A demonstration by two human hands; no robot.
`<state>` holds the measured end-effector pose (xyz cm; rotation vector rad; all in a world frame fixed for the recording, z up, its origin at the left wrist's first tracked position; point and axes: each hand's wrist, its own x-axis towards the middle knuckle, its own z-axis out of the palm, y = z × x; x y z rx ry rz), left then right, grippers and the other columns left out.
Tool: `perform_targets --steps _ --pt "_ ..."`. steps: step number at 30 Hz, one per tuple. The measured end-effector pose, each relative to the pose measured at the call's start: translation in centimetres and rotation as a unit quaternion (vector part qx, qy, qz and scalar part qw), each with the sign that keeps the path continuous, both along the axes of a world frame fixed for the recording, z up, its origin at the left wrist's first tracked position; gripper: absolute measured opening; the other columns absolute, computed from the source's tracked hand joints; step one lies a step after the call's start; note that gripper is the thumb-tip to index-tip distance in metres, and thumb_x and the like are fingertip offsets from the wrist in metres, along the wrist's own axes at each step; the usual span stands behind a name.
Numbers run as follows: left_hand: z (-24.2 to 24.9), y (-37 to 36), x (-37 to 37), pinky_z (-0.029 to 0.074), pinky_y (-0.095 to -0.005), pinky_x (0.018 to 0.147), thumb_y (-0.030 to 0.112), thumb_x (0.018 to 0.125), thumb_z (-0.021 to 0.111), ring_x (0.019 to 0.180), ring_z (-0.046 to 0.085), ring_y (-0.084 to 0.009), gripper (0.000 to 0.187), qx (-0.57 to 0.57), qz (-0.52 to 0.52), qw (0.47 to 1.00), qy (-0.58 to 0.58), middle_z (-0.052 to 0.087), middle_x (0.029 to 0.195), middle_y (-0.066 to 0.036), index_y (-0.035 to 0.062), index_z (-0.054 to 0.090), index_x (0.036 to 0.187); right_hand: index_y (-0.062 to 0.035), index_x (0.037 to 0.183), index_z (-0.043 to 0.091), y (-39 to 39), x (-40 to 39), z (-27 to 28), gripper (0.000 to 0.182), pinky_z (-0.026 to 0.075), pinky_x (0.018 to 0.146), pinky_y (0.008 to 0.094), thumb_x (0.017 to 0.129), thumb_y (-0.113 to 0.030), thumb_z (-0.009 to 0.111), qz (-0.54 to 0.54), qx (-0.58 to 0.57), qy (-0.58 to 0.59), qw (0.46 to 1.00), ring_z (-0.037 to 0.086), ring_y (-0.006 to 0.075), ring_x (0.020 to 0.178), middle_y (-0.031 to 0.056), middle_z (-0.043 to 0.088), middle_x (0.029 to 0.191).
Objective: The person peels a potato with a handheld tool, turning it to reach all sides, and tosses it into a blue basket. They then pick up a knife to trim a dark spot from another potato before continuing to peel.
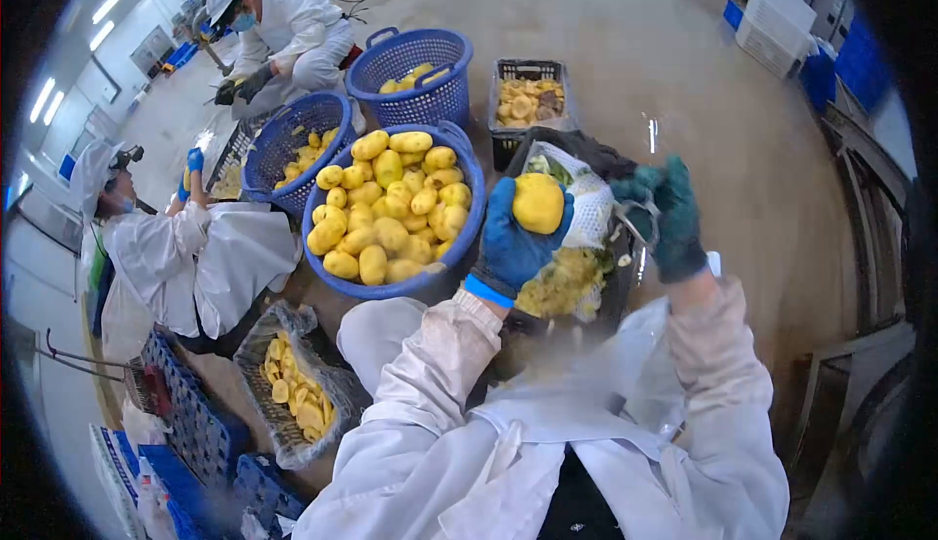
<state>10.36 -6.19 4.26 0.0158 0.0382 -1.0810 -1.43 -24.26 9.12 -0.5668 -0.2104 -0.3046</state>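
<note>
My left hand [506,249], in a blue glove, is closed around a peeled yellow potato [537,203]. To its right, my right hand [676,222] wears a dark green glove and grips a metal peeler [635,219], slightly blurred, apart from the potato. Below both hands is a dark crate with a pile of peelings [559,284] and white foam netting [590,210]. Left of my left hand stands a blue basket [476,210] heaped with yellow potatoes [391,198].
Two more blue baskets [415,51] [256,164] hold potatoes. Black crates [500,139] [262,384] contain cut yellow pieces. Two people in white, one crouching [303,27] and one seated [210,257], work at the left. Blue crates [195,413] stand at lower left, metal frames [860,217] at right.
</note>
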Motion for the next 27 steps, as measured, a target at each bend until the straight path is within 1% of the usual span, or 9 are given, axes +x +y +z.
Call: perform_targets --steps 2,8,10,13,14,18,22,25,27 --pt "0.4 0.2 -1.1 0.044 -0.0438 0.095 0.045 0.086 0.057 0.107 0.053 -0.0304 0.052 0.009 0.002 1.0 -0.021 0.055 0.114 -0.017 0.0027 0.051 0.115 -0.0012 0.095 0.06 1.2 2.1 -0.6 0.03 0.051 0.076 0.0293 0.095 -0.028 0.046 -0.117 -0.107 0.124 0.979 0.06 0.0187 0.084 0.0078 0.061 0.09" --pt "0.0 1.3 -2.7 0.052 -0.039 0.077 0.047 0.09 0.047 0.096 0.059 -0.023 0.044 0.032 -0.031 0.997 -0.056 0.06 0.107 -0.009 0.0099 0.055 0.112 -0.0008 0.095 0.061 7.1 4.9 -0.8 0.025 0.049 0.076 0.029 0.094 -0.022 0.049 -0.279 -0.469 0.058 0.836 0.062 0.0161 0.079 0.0086 0.064 0.083" --pt "-0.8 1.8 -2.6 0.053 -0.0384 0.071 0.045 0.09 0.047 0.092 0.061 -0.023 0.042 0.101 -0.049 0.992 -0.056 0.061 0.105 -0.008 0.0098 0.056 0.111 -0.0015 0.094 0.062 6.7 5.5 -0.5 0.023 0.049 0.075 0.0294 0.093 -0.02 0.048 -0.174 -0.352 0.213 0.895 0.062 0.0161 0.077 0.0087 0.065 0.081" --pt "-0.4 2.3 -3.2 0.053 -0.0376 0.068 0.045 0.089 0.048 0.091 0.061 -0.0251 0.041 0.139 -0.062 0.984 -0.089 0.062 0.103 -0.008 0.0101 0.057 0.11 -0.0028 0.09 0.062 -1.7 8.6 -8.9 0.031 0.05 0.07 0.0316 0.095 -0.028 0.045 -0.33 -0.307 0.198 0.871 0.06 0.017 0.076 0.0086 0.064 0.081" --pt "-0.5 2.5 -2.9 0.053 -0.0373 0.068 0.045 0.089 0.049 0.092 0.061 -0.0253 0.042 0.137 -0.077 0.982 -0.106 0.062 0.103 -0.008 0.0101 0.057 0.11 -0.0023 0.091 0.063 -2.7 7.9 -8.1 0.033 0.05 0.07 0.0311 0.096 -0.029 0.043 -0.288 -0.127 0.25 0.916 0.06 0.0171 0.077 0.0083 0.064 0.081" --pt "-3.5 0.8 -1.7 0.053 -0.0376 0.071 0.05 0.089 0.046 0.096 0.06 -0.0245 0.047 0.22 -0.028 0.968 -0.121 0.06 0.107 -0.008 0.0105 0.053 0.114 -0.0006 0.092 0.064 0.7 6.0 -7.8 0.034 0.049 0.074 0.0314 0.096 -0.026 0.042 -0.266 -0.244 0.131 0.923 0.059 0.017 0.079 0.0079 0.064 0.085" --pt "-4.9 0.1 -2.8 0.053 -0.0371 0.071 0.053 0.09 0.041 0.093 0.061 -0.0222 0.051 0.253 0.027 0.919 -0.3 0.06 0.105 -0.007 0.0104 0.052 0.116 -0.0018 0.091 0.063 1.6 6.2 -8.6 0.022 0.049 0.076 0.0309 0.093 -0.015 0.045 -0.244 -0.492 0.134 0.825 0.061 0.0169 0.078 0.0094 0.064 0.085" --pt "-5.2 1.2 -2.5 0.054 -0.0373 0.07 0.05 0.093 0.037 0.086 0.063 -0.0221 0.05 0.283 0.034 0.889 -0.357 0.06 0.105 -0.007 0.0086 0.048 0.12 -0.0036 0.088 0.063 -1.8 6.5 -9.1 0.025 0.05 0.072 0.0279 0.094 -0.022 0.048 -0.199 -0.088 0.306 0.927 0.061 0.0161 0.071 0.0065 0.065 0.081" --pt "-5.6 0.9 -2.1 0.055 -0.0355 0.069 0.047 0.095 0.037 0.084 0.063 -0.0208 0.048 0.339 0.004 0.896 -0.287 0.061 0.101 -0.008 0.0075 0.048 0.118 -0.0037 0.087 0.063 0.1 7.3 -10.5 0.024 0.05 0.069 0.026 0.093 -0.022 0.049 -0.199 -0.22 0.195 0.935 0.06 0.0155 0.069 0.0062 0.065 0.08"
